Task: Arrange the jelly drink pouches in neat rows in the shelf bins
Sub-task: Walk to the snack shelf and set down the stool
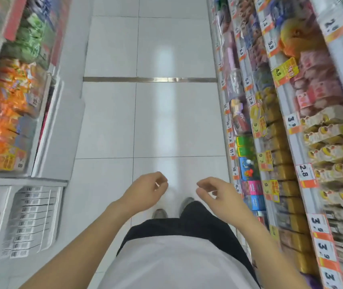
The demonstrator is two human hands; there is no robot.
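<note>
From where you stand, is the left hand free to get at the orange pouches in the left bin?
Probably yes. The left hand holds nothing and hangs over bare floor, with nothing between it and the orange pouches, though a step toward them looks needed.

Left hand [145, 189]: I see it loosely curled over the floor [112, 122], holding nothing.
Right hand [218, 195]: same, just apart.
Shelves [291, 126]: packed on my right.
Orange packets [5, 113]: bin, left.

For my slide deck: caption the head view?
Both hands, left and right, hang empty over the aisle floor between stocked shelves.
</note>
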